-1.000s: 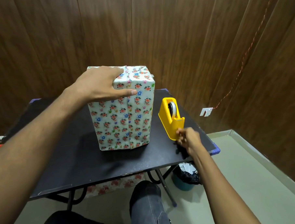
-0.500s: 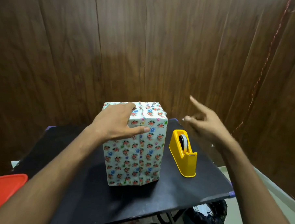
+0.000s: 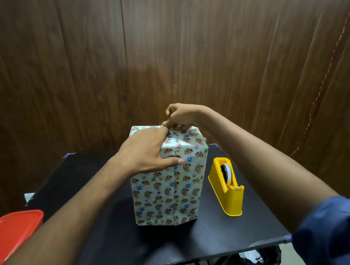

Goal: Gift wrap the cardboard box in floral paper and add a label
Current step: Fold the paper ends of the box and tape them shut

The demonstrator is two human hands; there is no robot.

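While the left hand [image 3: 149, 153] lies flat, fingers spread, steadying the floral-wrapped box [image 3: 168, 184] upright on the black counter [image 3: 91, 188], the right hand [image 3: 179, 117], pinched shut at the top fold, should press its tape down smoothly along the seam.

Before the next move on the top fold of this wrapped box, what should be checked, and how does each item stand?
1. Wrapped box upright on the black table: ok.
2. Left hand steadying the box, palm on its top left corner, thumb across the front: ok.
3. Right hand closed at the top seam: ok.
4. Tape piece in the right hand: cannot tell, too small to see.
5. Tape dispenser within reach, right of the box and apart from it: ok.
6. Label on the box: not ok, none on the visible faces.
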